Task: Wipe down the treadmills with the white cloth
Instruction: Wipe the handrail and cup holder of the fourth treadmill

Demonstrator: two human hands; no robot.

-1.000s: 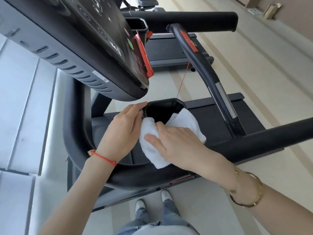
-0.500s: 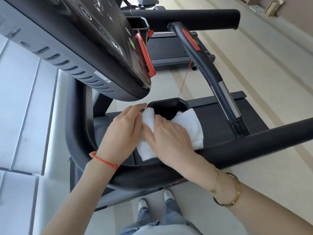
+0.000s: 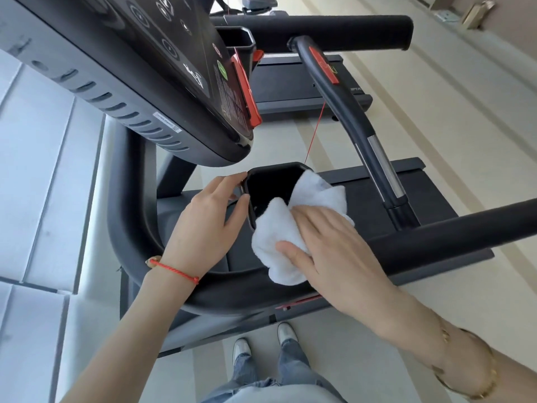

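Standing over the near black treadmill (image 3: 363, 199), the person has the crumpled white terry cloth (image 3: 279, 242) draped across the near edge of the black plastic cup holder (image 3: 270, 184), half spilling into the well and half hanging over the curved black handrail (image 3: 232, 289). The right hand (image 3: 325, 245) lies flat on top of the cloth, fingers straight and pressing, thumb along its lower edge; nothing is clenched. The left hand (image 3: 209, 222) cups the holder's left wall, fingers and thumb curved round the rim to steady it. From the right hand, the unwiped well lies up and to the left, so I would judge the next stroke goes that way, toward the left hand. The right hand is plainly the nearer one to the cloth. Counting: one cloth, two hands, two treadmills in sight, the second treadmill (image 3: 302, 80) beyond, and one red safety cord (image 3: 315, 132).
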